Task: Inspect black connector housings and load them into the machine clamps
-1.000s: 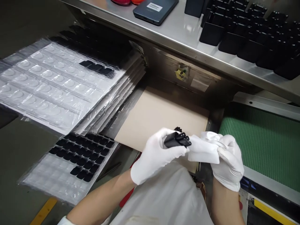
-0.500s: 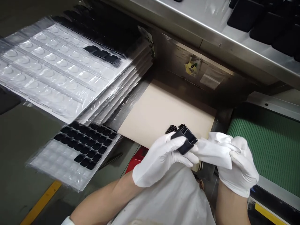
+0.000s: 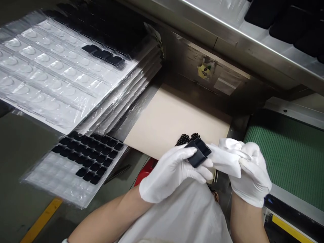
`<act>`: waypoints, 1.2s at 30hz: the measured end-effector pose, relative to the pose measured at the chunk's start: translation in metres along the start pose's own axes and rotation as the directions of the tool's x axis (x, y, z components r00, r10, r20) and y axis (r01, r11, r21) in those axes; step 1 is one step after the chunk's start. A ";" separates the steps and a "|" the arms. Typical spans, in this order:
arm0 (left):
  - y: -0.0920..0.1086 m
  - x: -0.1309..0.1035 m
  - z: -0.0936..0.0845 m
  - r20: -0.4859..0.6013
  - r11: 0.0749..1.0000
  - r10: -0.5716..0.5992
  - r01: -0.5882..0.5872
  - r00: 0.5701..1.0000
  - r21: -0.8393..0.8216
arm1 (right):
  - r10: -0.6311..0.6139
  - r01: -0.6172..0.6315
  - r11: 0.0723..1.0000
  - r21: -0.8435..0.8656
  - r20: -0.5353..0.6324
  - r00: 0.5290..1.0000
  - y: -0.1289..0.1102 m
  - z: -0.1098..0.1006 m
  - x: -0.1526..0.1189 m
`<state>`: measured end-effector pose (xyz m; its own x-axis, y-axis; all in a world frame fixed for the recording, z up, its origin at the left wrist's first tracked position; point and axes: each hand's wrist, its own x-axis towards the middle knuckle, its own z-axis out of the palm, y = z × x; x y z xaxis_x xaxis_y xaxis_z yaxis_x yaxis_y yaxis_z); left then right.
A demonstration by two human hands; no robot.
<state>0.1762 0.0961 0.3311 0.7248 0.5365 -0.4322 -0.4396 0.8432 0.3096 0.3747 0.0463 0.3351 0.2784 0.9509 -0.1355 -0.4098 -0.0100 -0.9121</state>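
Note:
My left hand [image 3: 174, 168], in a white glove, grips a small black plastic case [image 3: 197, 156] between thumb and fingers, its open side tilted up and to the right. My gloved right hand [image 3: 250, 172] pinches a folded white cloth [image 3: 226, 161], whose free end touches or nearly touches the right side of the case. Just beyond my left fingertips, small black parts [image 3: 183, 139] lie in a cluster on a beige board [image 3: 162, 118]. What these parts are is too small to tell.
Left of the board are stacked clear plastic trays [image 3: 50, 74], the top one partly filled with black pieces. A lower tray [image 3: 58, 172] holds rows of black pieces. A green conveyor belt [image 3: 286, 152] runs at right. A metal shelf [image 3: 202, 20] crosses above, bearing black pieces [image 3: 265, 13].
The cloth and my right hand have moved slightly left, closer to the case. My left hand keeps its grip on the case, and the whole view has shifted a little.

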 end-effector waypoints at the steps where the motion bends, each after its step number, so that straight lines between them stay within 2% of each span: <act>1: -0.001 0.001 -0.003 0.033 0.998 -0.046 0.048 0.998 -0.038 | 0.004 -0.004 1.000 0.006 -0.005 1.000 0.001 0.000 0.000; 4: -0.002 0.004 -0.009 0.133 0.971 -0.168 0.187 0.977 -0.150 | 0.010 -0.010 0.999 0.030 -0.014 1.000 0.003 -0.001 0.000; 6: -0.002 0.006 -0.010 0.151 0.962 -0.179 0.205 0.972 -0.179 | 0.012 -0.012 0.999 0.044 -0.010 1.000 0.005 -0.002 0.000; 9: -0.003 0.006 -0.007 0.113 0.992 -0.087 0.096 0.990 -0.077 | 0.020 -0.020 0.998 0.054 -0.002 1.000 0.006 -0.003 0.002; 12: -0.006 0.007 -0.003 0.009 0.983 0.086 -0.086 0.996 0.162 | 0.015 -0.015 0.997 0.071 0.010 1.000 0.005 -0.003 0.003; 14: -0.010 0.009 -0.002 -0.113 0.913 0.264 -0.211 0.958 0.348 | 0.006 -0.007 0.996 0.085 0.007 1.000 0.005 -0.002 0.003; 16: -0.014 0.011 -0.001 -0.202 0.804 0.456 -0.305 0.867 0.510 | 0.013 -0.014 0.996 0.091 0.012 1.000 0.006 -0.001 0.002; 17: -0.015 0.013 0.000 -0.227 0.760 0.519 -0.323 0.824 0.564 | 0.027 -0.030 0.995 0.090 0.025 0.999 0.007 0.001 0.000; 18: -0.015 0.015 0.000 -0.246 0.743 0.543 -0.323 0.803 0.586 | 0.051 -0.055 0.995 0.084 0.041 0.998 0.009 0.002 -0.002; 19: -0.015 0.016 0.001 -0.258 0.761 0.520 -0.306 0.814 0.572 | 0.082 -0.086 0.994 0.073 0.055 0.995 0.011 0.003 -0.004; 21: -0.012 0.019 0.003 -0.259 0.866 0.370 -0.231 0.892 0.443 | 0.151 -0.155 0.986 0.055 0.069 0.986 0.016 0.003 -0.009; 23: -0.009 0.021 0.003 -0.199 0.962 0.177 -0.127 0.964 0.242 | 0.191 -0.194 0.979 0.064 0.056 0.980 0.020 0.001 -0.014; 25: -0.007 0.022 0.002 -0.109 0.998 0.042 -0.037 0.993 0.048 | 0.189 -0.193 0.976 0.099 0.044 0.981 0.021 -0.003 -0.019; 29: -0.008 0.022 0.001 -0.014 0.979 -0.100 0.095 0.995 -0.181 | 0.147 -0.153 0.977 0.147 0.050 0.988 0.017 -0.014 -0.022; 32: -0.010 0.022 0.003 -0.015 0.954 -0.162 0.152 0.987 -0.259 | 0.128 -0.134 0.978 0.157 0.052 0.990 0.014 -0.018 -0.022; 36: -0.009 0.022 0.006 -0.045 0.933 -0.187 0.163 0.981 -0.322 | 0.089 -0.095 0.980 0.175 0.041 0.995 0.011 -0.016 -0.021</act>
<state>0.1999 0.0998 0.3239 0.7698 0.3701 -0.5201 -0.4624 0.8850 -0.0546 0.3782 0.0218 0.3218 0.2052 0.9579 -0.2006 -0.5797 -0.0461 -0.8135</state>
